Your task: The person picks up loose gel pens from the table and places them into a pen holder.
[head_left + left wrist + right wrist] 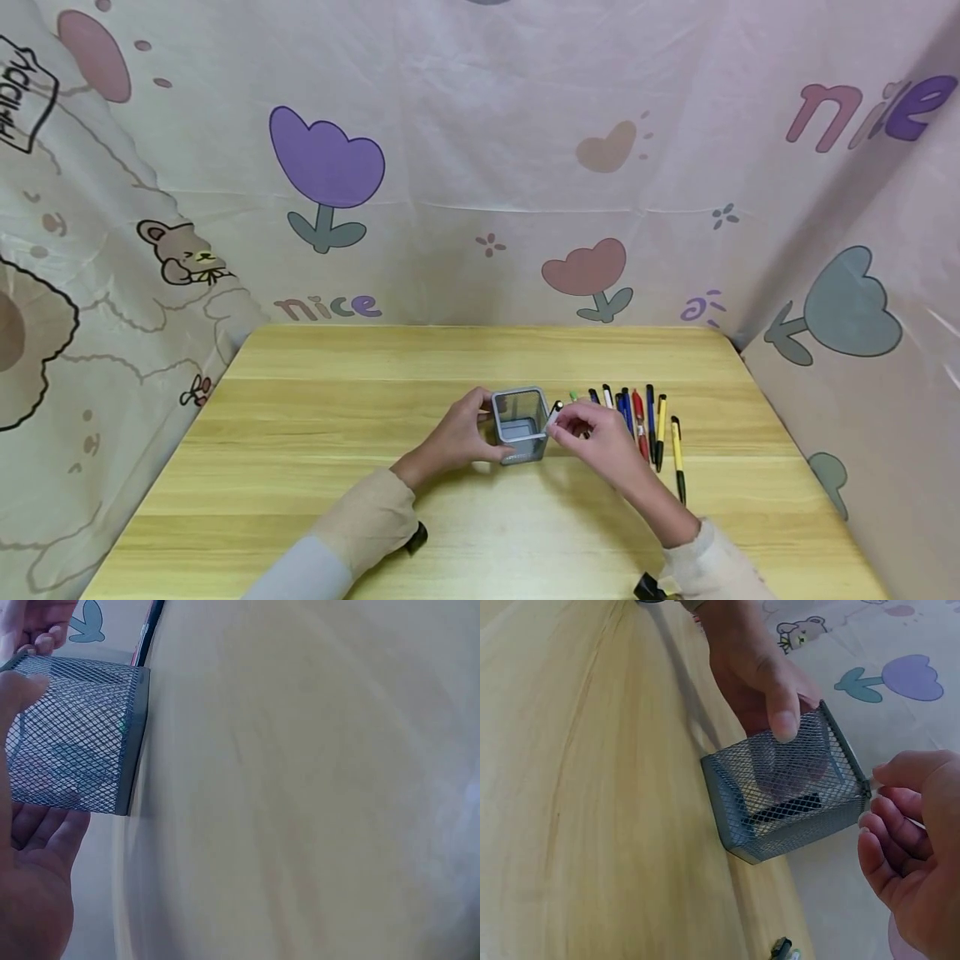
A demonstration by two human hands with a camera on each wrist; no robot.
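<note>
Holder (519, 424): square grey mesh cup, standing upright on the table (315, 392), mouth up, near the middle of the front half. It is gripped by the left hand (459, 437), thumb over the near rim and fingers curled round the left wall; the same grip is shown in the right wrist view, thumb pressed on the mesh.

Pen (556, 412): white, dark-tipped, pinched between thumb and fingers of the right hand (600, 442). It is held just beside the holder's right rim, apparently touching it, tip up and tilted towards the opening. The holder lies immediately left of this hand.

Pens, loose (645, 429): a row laid on the table right of the holder, long axes running roughly front to back, behind and beside the right hand, well apart from the left.
</note>
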